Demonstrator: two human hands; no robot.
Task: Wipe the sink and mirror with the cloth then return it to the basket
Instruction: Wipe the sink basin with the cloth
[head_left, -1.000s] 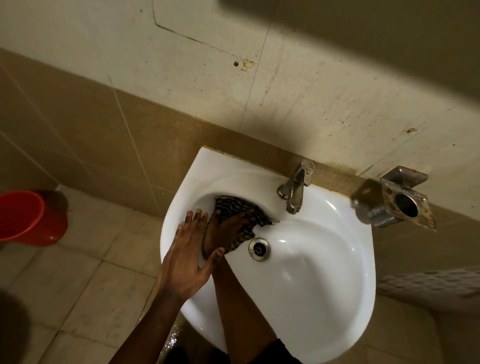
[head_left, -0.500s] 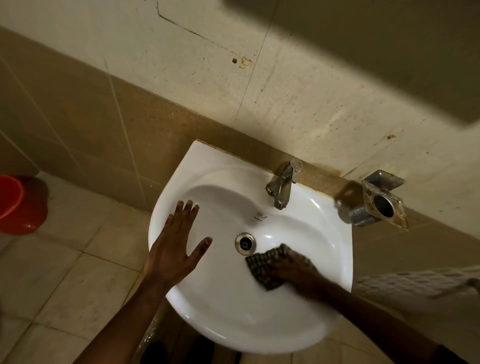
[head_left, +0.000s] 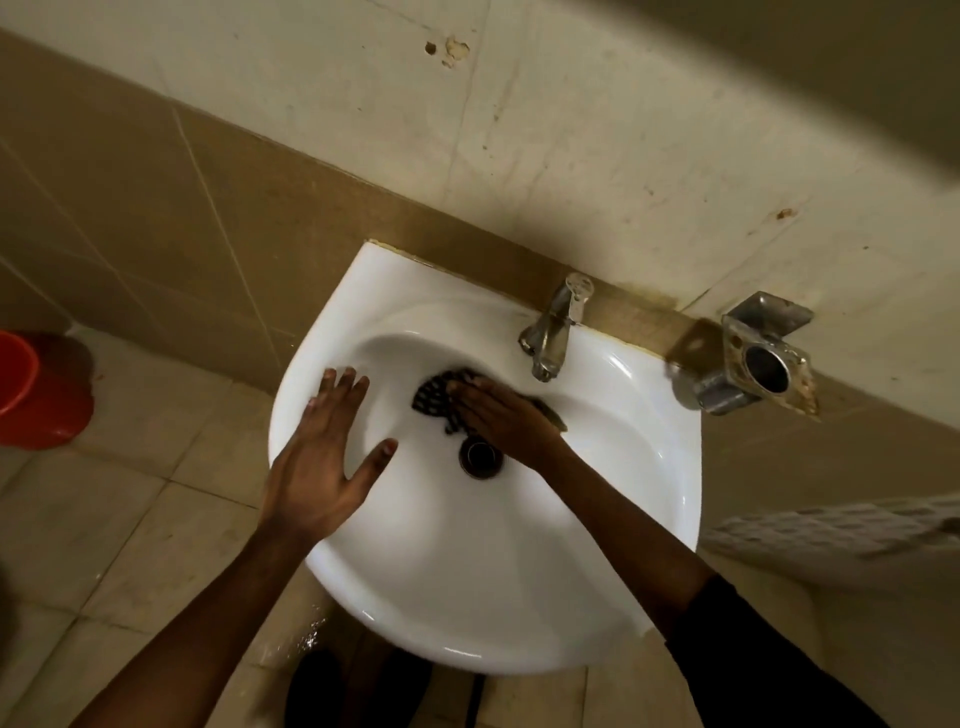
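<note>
Pressing flat on the patterned dark cloth (head_left: 439, 400), the right hand (head_left: 501, 415) is pinning it under extended fingers against the back slope of the white sink (head_left: 623, 467) bowl, just behind the drain (head_left: 480, 457) and in front of the chrome tap (head_left: 553, 325). Left hand (head_left: 324, 462) is lying open, palm down and fingers spread, gripping nothing, on the sink's left rim. Red bucket (head_left: 36, 389) is sitting on the tiled floor (head_left: 130, 519), well left of the sink. Metal wall bracket (head_left: 753, 358) is jutting out just right of the sink's back edge.
</note>
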